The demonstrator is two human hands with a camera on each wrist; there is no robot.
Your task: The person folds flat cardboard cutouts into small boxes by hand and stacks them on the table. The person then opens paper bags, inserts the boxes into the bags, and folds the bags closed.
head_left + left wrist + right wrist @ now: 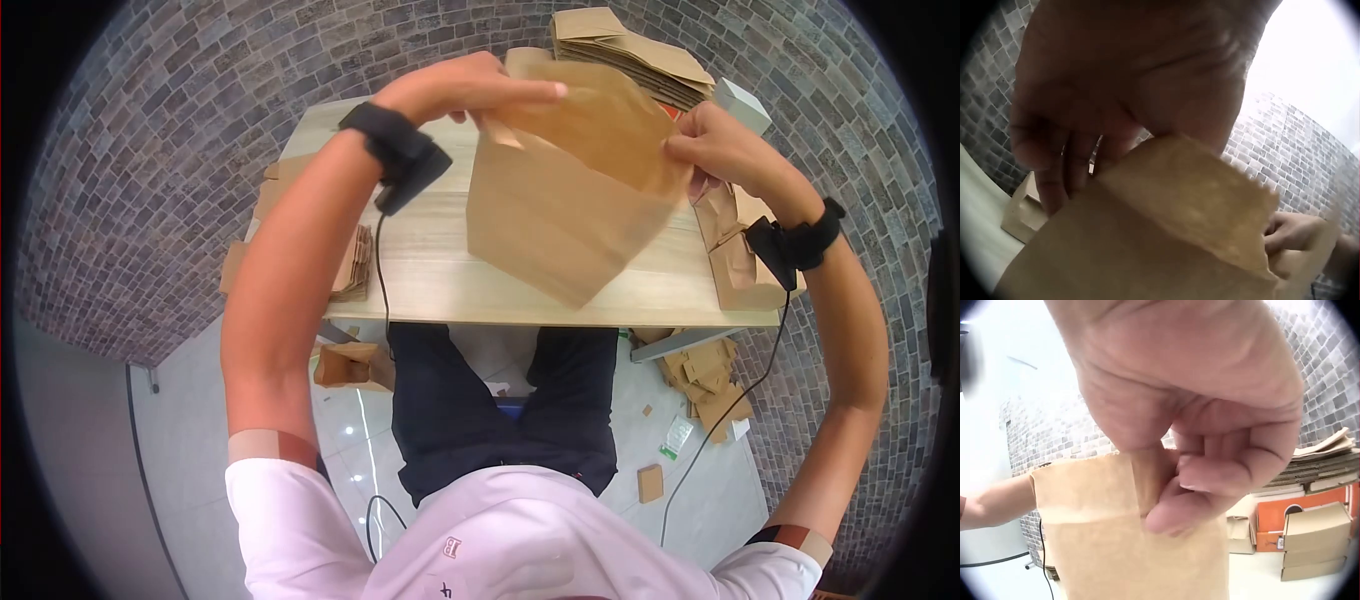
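Observation:
A brown paper bag point(560, 215) hangs above the table with its mouth spread, its inside showing in the head view. The left hand point(470, 85) grips the bag's rim on the left, thumb lying along the opening. At the right edge of the rim, the right hand point(725, 150) pinches the paper. In the left wrist view the left hand point(1129, 94) covers part of the bag point(1141, 250), its fingers on the outer side. The right wrist view has the right hand point(1197, 406) with thumb and curled fingers on the bag's top edge point(1091, 487).
Stacked flat paper bags point(630, 50) lie at the table's back right, near a white box point(743, 105). Folded brown bags point(350, 270) sit at the left edge, another brown bag point(745, 270) at the right. An upright bag point(350, 368) and cardboard pieces point(705, 375) are on the floor.

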